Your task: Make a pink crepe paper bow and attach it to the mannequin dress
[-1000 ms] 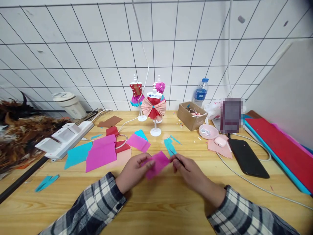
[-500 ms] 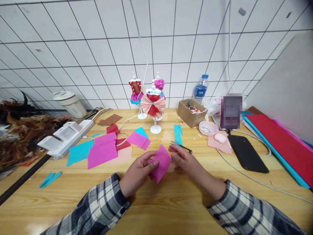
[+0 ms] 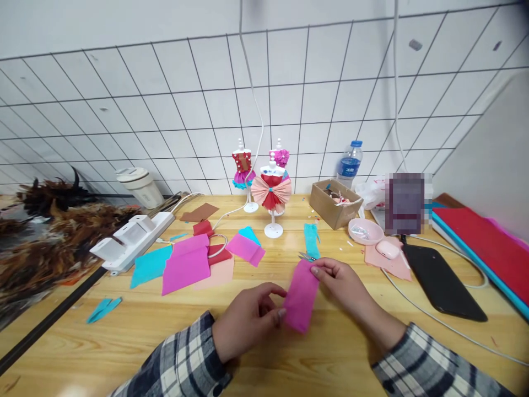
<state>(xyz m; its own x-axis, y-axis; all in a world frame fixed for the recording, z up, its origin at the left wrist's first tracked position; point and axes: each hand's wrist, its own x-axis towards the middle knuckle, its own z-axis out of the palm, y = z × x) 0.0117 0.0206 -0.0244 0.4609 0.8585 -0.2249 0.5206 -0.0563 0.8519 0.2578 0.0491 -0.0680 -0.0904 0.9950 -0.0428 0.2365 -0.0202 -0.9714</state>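
A magenta piece of crepe paper (image 3: 302, 300), long and slightly blurred, hangs at a slant above the wooden table. My right hand (image 3: 341, 284) pinches its upper right corner between thumb and fingers. At the paper's lower left edge is my left hand (image 3: 254, 317), thumb and forefinger apart, the thumb tip at or just beside the edge. Small scissors (image 3: 306, 257) lie just beyond the paper, their handles mostly hidden by my right hand and the paper. Under the blades a turquoise paper strip (image 3: 311, 238) extends away from me.
Three small dress forms, the nearest with a pink bow (image 3: 271, 191), stand at the back. Paper pieces (image 3: 188, 267) and a power strip (image 3: 132, 242) lie left. A cardboard box (image 3: 335, 204), pink dish (image 3: 366, 231), black phone (image 3: 444, 281) and cable are on the right.
The scissors left my right hand and now lie on the table. My right hand took the magenta paper's corner; my left hand loosened from it. The paper unfolded longer, and the view tilted up.
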